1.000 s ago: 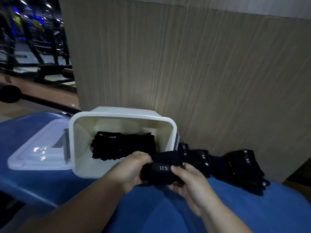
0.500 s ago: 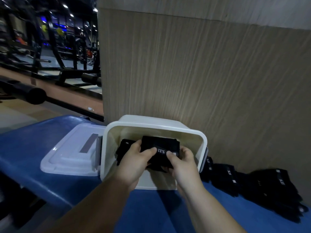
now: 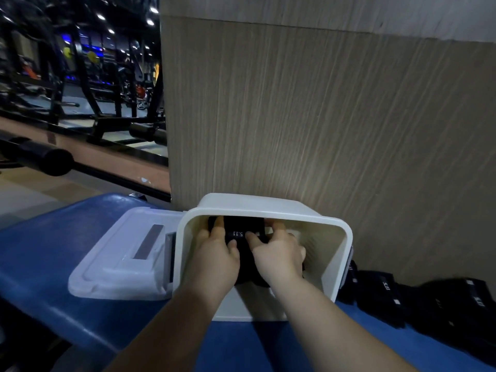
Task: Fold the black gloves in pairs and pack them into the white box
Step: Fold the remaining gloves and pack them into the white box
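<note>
Left hand (image 3: 214,253) and right hand (image 3: 279,255) are inside the white box (image 3: 331,261), both pinching the folded pair (image 3: 239,233), thumbs on the label face, so the fold holds while seating. Possibly another pair underneath; too dark. Loose gloves (image 3: 429,299) wait on the desk (image 3: 53,251).

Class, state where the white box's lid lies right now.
In the head view the lid lies flat on the blue bench, right beside the left wall of the white box, opposite the loose gloves on the right.

Two forearms, bare from frame edge at 6 o'clock up to wrists. Left grip (image 3: 214,255), right grip (image 3: 279,255): both bare, fingers short, rounded.
</note>
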The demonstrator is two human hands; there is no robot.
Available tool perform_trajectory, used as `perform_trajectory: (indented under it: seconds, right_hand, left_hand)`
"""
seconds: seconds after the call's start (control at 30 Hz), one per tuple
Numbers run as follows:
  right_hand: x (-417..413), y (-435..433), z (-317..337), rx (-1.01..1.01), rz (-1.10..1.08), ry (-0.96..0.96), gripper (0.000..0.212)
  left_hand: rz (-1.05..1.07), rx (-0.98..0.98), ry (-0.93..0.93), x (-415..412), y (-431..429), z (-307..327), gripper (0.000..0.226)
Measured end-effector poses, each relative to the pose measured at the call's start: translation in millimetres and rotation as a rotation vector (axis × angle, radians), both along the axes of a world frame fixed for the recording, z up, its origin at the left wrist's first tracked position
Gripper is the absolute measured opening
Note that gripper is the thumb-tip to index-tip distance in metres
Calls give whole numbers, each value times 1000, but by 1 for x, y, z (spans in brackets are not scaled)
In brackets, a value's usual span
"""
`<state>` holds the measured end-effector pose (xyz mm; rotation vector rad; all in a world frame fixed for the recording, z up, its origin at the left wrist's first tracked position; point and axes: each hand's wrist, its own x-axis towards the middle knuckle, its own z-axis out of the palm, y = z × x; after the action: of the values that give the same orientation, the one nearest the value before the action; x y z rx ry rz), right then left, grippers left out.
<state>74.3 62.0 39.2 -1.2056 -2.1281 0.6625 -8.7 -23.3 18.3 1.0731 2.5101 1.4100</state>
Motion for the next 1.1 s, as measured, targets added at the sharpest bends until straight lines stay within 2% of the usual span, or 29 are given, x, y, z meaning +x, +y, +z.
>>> perform_trajectory:
  seconds: [0.1, 0.27, 0.47, 0.63, 0.97, 1.03, 1.1]
  right_hand:
    - [-5, 1, -3, 14, 19, -3, 38]
    - [-14, 7, -15, 45, 18, -21, 42]
    - [-16, 3, -11, 105, 34, -48, 49]
    - [-20, 3, -15, 139, 43, -160, 45]
    - [-15, 7, -23, 340, 92, -308, 46]
    - [-14, 8, -25, 348, 150, -276, 46]
    - [-13, 9, -26, 340, 205, -244, 45]
  left_hand:
    - [27, -44, 86, -3, 3, -2, 59]
    - [46, -78, 116, -8, 3, -2, 57]
    - [81, -153, 283, -4, 1, -5, 50]
    - [80, -173, 381, -2, 4, -9, 43]
    - [30, -211, 345, -9, 14, -17, 48]
    - [13, -144, 258, -14, 17, -24, 47]
    - [11, -17, 78, -18, 19, -26, 43]
